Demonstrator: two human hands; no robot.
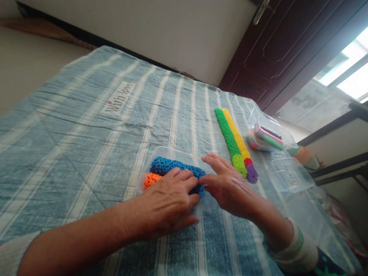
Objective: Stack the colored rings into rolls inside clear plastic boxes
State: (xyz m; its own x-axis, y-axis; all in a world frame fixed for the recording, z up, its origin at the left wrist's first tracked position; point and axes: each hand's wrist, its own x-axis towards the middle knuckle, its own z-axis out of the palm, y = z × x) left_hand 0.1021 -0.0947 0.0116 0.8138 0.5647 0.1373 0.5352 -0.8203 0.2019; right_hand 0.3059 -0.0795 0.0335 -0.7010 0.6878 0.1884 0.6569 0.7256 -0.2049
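A shallow clear plastic box (164, 150) sits on the striped bedspread in front of me. Inside it lie a blue knitted-looking roll (169, 165) and an orange roll (152, 180), both of chunky woven texture. My left hand (171, 200) rests over the rolls, palm down, its fingers laid across the blue one and its thumb apart; part of the orange roll is hidden beneath it. At the box's right end my right hand (228, 186) has its fingers stretched apart, the tips touching the end of the blue roll.
Beyond my right hand lie a green strip (227, 135) and a yellow strip (236, 134), side by side. Another clear box (290, 134) with colourful items stands at the back right, near a clear lid (292, 175). A blue-and-white striped bedspread (66, 139) covers the surface.
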